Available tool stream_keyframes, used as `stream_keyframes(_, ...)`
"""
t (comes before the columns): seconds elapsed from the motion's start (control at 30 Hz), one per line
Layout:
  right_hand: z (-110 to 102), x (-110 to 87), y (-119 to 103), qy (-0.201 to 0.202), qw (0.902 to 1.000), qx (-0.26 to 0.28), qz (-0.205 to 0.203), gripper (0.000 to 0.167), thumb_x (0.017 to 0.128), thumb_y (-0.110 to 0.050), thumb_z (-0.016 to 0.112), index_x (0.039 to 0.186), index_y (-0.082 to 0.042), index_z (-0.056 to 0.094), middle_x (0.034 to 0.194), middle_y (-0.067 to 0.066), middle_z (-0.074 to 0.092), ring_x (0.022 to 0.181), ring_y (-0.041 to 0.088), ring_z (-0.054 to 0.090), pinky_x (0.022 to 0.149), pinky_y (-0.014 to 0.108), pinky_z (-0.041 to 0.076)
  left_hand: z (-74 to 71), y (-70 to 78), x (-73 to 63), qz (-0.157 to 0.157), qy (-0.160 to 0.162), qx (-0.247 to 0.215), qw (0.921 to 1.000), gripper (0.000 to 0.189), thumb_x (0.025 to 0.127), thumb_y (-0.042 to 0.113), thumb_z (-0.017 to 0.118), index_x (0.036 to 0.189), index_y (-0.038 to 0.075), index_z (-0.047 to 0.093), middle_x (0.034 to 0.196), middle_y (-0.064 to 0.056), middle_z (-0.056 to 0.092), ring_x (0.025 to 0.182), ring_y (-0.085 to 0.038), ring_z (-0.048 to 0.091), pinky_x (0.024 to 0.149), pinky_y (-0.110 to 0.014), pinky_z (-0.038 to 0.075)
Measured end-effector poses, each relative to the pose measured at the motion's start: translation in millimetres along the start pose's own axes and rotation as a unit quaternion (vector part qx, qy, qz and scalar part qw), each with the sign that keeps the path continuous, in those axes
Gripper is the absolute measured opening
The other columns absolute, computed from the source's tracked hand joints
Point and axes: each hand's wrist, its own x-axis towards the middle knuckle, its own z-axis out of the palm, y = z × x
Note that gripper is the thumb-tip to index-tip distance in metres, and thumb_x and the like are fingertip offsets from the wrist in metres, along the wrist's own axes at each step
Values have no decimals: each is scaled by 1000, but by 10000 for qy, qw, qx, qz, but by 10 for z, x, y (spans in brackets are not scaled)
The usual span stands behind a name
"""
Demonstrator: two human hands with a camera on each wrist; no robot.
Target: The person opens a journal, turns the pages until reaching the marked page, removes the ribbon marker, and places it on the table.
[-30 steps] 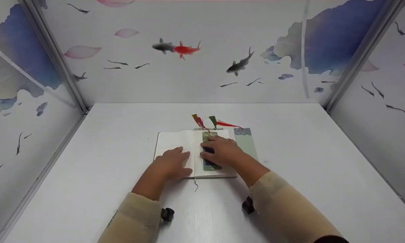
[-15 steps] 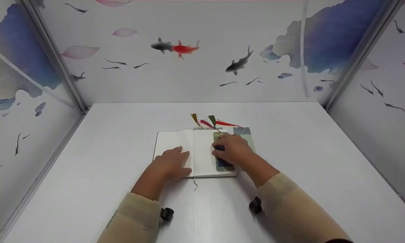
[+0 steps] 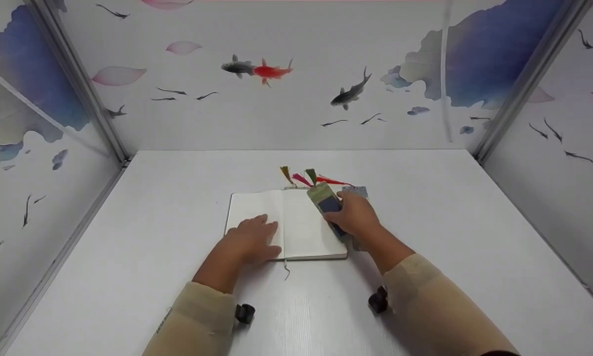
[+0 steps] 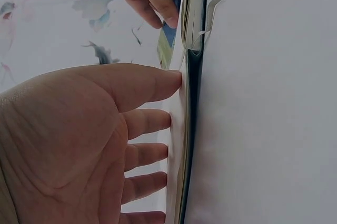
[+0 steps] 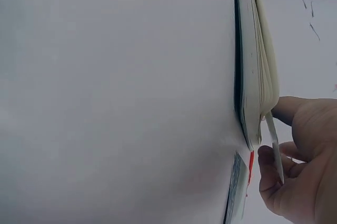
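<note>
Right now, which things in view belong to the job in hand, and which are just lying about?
In the job:
right hand, holding the green-and-blue bookmark
left hand, resting on the open notebook

Apparently just lying about:
red-tasselled bookmark, partly hidden by the right hand
gold tassel, beyond the notebook

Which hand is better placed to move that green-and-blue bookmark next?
Probably the right hand: it pinches the bookmark between thumb and fingers. The left hand is farther away, its straight fingers resting on the open notebook's left page.
</note>
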Motion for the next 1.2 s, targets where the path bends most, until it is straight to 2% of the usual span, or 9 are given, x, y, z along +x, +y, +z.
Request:
stream_keyframes(0.17,-76,45,63,-10,9995,157,276,56,105,-32,68,156,-12,57,148,15,66,126,29,63,114,51,54,-2,-1,-9,18,9,20,10000,73,104,44,61,169,20,37,180,-9,26,167,-36,23,131,-66,25)
stream_keyframes(0.3,-143,73,129,-42,9968,742,302,41,108,-23,60,147,-11,66,147,15,66,123,28,64,108,46,58,9,-3,-10,3,34,66,10000,73,105,45,60,169,21,36,180,-8,25,167,-35,23,131,-66,25)
stream_keyframes(0.4,-203,88,189,-148,9901,1325,440,39,109,-20,56,146,-14,68,152,14,61,121,27,63,101,42,59,14,-1,-12,-14,49,48,10000,72,105,45,60,169,21,36,180,-8,25,168,-35,23,132,-65,25)
stream_keyframes(0.53,-305,91,276,-107,9795,1948,507,40,108,-20,58,147,-13,67,152,15,61,116,25,63,90,32,57,18,2,-13,-24,47,1,10000,72,104,44,61,169,22,36,180,-8,25,168,-35,22,132,-65,25)
stream_keyframes(0.73,-492,89,434,32,9637,2605,592,43,109,-19,55,152,-11,61,146,17,65,116,21,65,89,29,57,18,3,-15,-19,49,-10,10000,73,104,45,61,169,21,36,180,-8,24,168,-35,22,132,-65,25)
stream_keyframes(0.93,-661,130,657,131,9583,2682,975,45,110,-19,55,154,-12,59,148,17,64,116,21,66,87,27,58,14,-5,-12,-18,47,-25,10000,74,104,45,60,169,22,35,180,-8,23,168,-35,20,132,-64,24)
stream_keyframes(1.2,-802,184,967,159,9604,2504,1209,46,109,-17,54,155,-9,58,143,16,64,99,15,62,79,25,55,14,-13,-2,7,45,-1,10000,73,104,45,59,169,21,36,180,-8,24,168,-35,21,131,-66,25)
